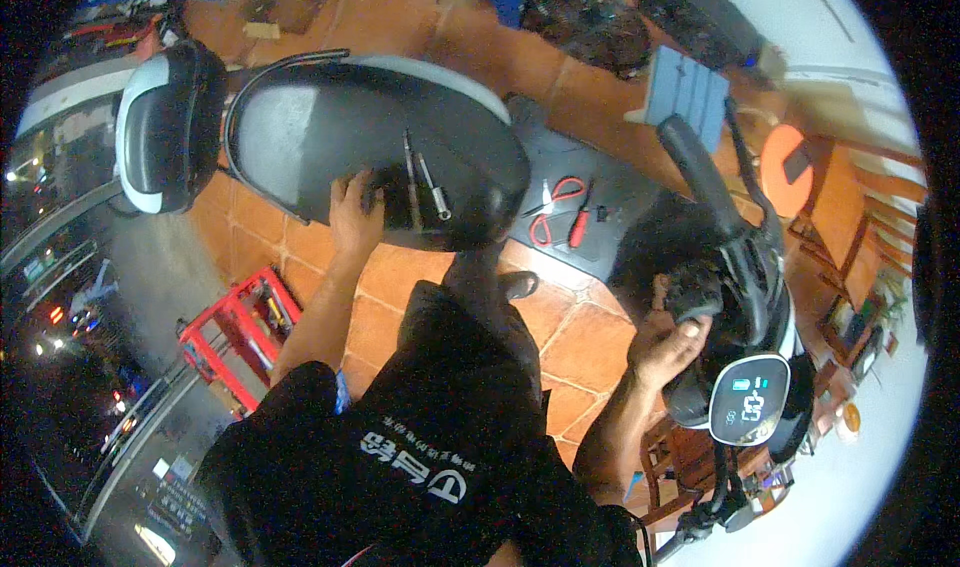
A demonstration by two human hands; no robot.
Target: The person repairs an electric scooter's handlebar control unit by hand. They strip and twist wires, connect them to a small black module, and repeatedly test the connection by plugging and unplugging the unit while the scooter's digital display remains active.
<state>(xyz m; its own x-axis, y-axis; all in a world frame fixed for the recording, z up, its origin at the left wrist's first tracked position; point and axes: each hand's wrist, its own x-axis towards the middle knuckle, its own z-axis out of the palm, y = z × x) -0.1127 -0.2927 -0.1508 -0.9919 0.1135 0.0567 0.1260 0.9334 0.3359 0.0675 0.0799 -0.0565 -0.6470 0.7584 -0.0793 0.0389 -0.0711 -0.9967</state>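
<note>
My right hand (672, 345) grips the dark, rounded part (692, 287) just beyond the oval, white-rimmed display (750, 399); my left hand (355, 210), its hold I can't tell, rests well apart on the long black seat (360, 132).

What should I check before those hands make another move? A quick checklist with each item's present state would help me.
1. Seat without loose tools: two slender tools lie on it; not ok.
2. Scissors out of the hands: they lie on the footboard; ok.
3. Power off: display lit, so probably on; not ok.
4. Left hand free: on the seat, grip unclear; cannot tell.
5. Right hand on the dark part: fingers around it; ok.
</note>
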